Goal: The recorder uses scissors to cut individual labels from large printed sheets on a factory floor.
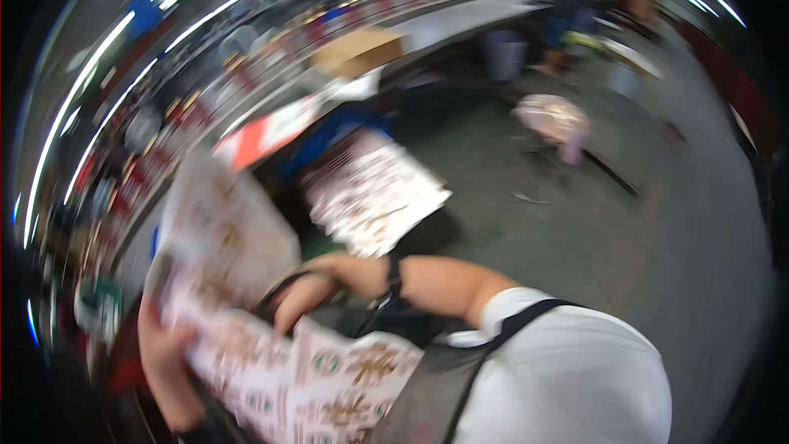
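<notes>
Left hand [164, 362]: closed around a printed sheet [222, 279].
Right hand [316, 284]: curled on black strap [283, 288]; grip unclear.
Printed sheets: about three, blurred.

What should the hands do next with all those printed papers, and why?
Probably the right hand should pinch the top printed sheet and lift it off. The left hand grips the stack of printed sheets from below, the top sheet curls upward, and the right hand sits curled at its edge. The picture is blurred, so whether it grips yet is unclear.
</notes>
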`<state>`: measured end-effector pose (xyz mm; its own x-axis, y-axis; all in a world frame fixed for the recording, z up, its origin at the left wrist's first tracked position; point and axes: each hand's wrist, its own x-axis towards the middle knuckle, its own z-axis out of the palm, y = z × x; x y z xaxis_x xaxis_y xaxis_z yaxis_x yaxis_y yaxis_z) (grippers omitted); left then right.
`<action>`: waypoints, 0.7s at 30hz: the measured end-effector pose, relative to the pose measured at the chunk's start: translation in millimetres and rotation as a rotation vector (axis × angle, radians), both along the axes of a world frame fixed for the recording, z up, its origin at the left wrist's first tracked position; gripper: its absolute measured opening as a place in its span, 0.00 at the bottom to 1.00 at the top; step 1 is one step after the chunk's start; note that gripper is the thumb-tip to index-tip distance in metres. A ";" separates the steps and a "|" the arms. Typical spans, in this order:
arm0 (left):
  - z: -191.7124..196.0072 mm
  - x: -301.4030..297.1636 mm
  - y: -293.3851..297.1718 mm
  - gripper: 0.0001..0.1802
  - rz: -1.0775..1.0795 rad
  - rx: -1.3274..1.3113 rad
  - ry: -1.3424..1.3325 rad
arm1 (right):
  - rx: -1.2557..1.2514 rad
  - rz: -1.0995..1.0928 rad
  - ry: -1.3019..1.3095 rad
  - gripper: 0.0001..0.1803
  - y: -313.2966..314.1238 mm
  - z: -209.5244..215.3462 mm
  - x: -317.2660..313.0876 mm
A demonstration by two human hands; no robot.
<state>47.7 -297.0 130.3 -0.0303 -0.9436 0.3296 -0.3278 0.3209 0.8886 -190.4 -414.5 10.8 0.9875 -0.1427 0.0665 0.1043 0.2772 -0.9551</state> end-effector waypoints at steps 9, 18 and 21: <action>23.4 -0.3 35.0 0.42 -0.066 0.027 -0.135 | -0.586 -0.040 -0.054 0.23 41.6 57.0 29.6; 34.9 2.3 64.3 0.43 0.094 -0.053 -0.154 | -0.505 -0.028 -0.225 0.19 51.4 49.8 63.8; 33.8 4.6 66.8 0.43 0.094 -0.073 -0.171 | -0.522 0.005 -0.235 0.19 54.8 51.0 63.2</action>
